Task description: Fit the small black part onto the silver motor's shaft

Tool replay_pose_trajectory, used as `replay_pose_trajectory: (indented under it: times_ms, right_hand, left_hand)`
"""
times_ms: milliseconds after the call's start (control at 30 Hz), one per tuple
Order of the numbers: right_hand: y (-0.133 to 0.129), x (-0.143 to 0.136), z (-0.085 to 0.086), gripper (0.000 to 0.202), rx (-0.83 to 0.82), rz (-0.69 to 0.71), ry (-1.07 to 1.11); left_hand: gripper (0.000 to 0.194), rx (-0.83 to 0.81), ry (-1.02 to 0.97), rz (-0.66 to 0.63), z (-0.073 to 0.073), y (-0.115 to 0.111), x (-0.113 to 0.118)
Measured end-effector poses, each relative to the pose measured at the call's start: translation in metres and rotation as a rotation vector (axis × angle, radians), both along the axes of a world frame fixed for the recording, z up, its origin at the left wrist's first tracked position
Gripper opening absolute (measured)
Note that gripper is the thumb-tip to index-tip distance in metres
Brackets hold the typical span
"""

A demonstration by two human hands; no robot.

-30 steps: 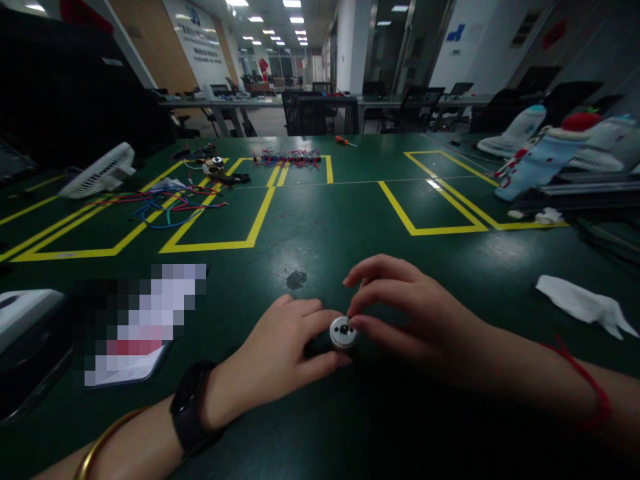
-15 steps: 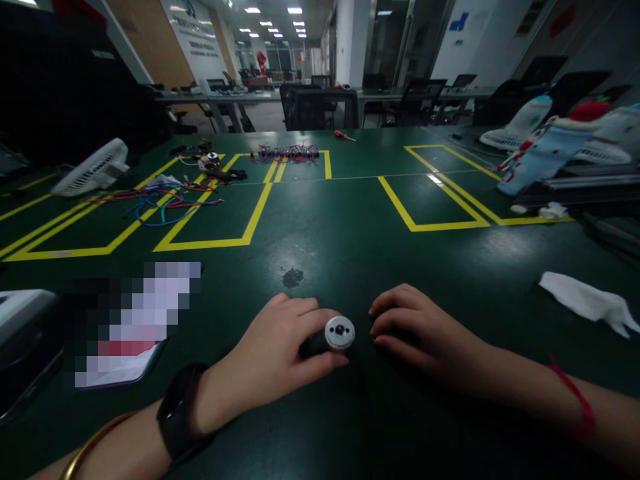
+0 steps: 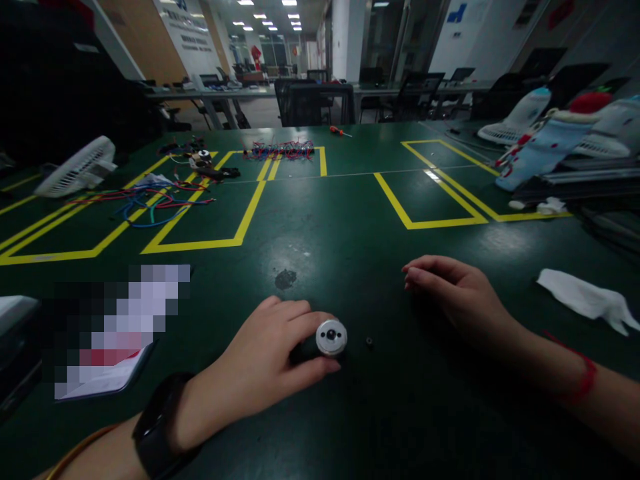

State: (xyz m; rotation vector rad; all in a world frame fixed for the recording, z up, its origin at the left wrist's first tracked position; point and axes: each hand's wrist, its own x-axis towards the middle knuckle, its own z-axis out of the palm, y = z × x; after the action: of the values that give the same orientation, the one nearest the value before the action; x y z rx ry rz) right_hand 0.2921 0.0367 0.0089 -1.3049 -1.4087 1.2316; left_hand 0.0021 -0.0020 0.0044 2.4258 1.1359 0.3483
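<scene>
Left hand [image 3: 270,353] was clamped on a round metal part [image 3: 331,338] near the middle of the near side, its thumb and forefinger around the rim. The part's pale, holed end showed, but its body was mostly lost in shadow and behind the fingers. Right hand [image 3: 460,287] was farther to the right, apart from the part, its thumb and fingertips drawn together; whether they pinched anything tiny could not be told. Between the hands, a small dark piece [image 3: 369,343] lay on the green table [image 3: 330,233], just right of the metal part and too small to make out clearly.

At the near left, a phone [image 3: 123,377] was largely covered by blurred blocks, and a pale object [image 3: 17,308] was cut off by the picture's edge. White tissue [image 3: 583,297] lay at the right. Tangled wires [image 3: 150,197] lay at the far left, their ends hard to separate, and an orange screwdriver [image 3: 337,131] lay near the far edge.
</scene>
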Motion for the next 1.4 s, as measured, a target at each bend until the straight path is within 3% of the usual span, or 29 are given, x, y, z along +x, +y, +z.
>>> replay_pose_trajectory:
  times_ms: [133, 633, 700, 800, 867, 933, 1033, 1233, 1400]
  right_hand:
    - [-0.001, -0.001, -0.001, 0.021, -0.058, -0.007, 0.035]
    - [-0.003, -0.001, 0.000, 0.018, 0.008, 0.073, -0.122]
    - [-0.003, -0.001, 0.001, 0.016, 0.073, 0.144, -0.223]
    - [-0.008, -0.005, 0.001, 0.013, 0.233, 0.356, -0.417]
    - [-0.016, -0.010, 0.000, 0.020, 0.345, 0.468, -0.554]
    - [-0.024, -0.016, 0.000, 0.028, 0.417, 0.507, -0.672]
    - [-0.032, -0.024, 0.000, 0.021, 0.439, 0.521, -0.771]
    - [-0.024, -0.030, 0.019, 0.014, 0.441, 0.645, -0.796]
    - [-0.021, -0.048, 0.043, 0.013, 0.481, 0.515, -0.526]
  left_hand:
    - [0.036, 0.010, -0.003, -0.008, 0.000, -0.001, -0.001]
    - [0.036, 0.015, 0.006, -0.014, -0.001, 0.000, -0.001]
    - [0.037, 0.013, 0.004, -0.015, -0.001, 0.000, -0.001]
    - [0.037, 0.013, 0.002, -0.012, -0.001, 0.000, -0.001]
    - [0.036, 0.010, 0.002, -0.009, -0.001, -0.001, 0.000]
    - [0.035, 0.010, 0.001, -0.006, -0.001, -0.001, 0.000]
    - [0.033, 0.022, -0.009, -0.003, -0.001, -0.001, 0.000]
    - [0.031, 0.015, -0.025, -0.008, 0.000, -0.001, 0.002]
    - [0.028, 0.022, -0.012, -0.004, 0.000, 0.000, 0.002]
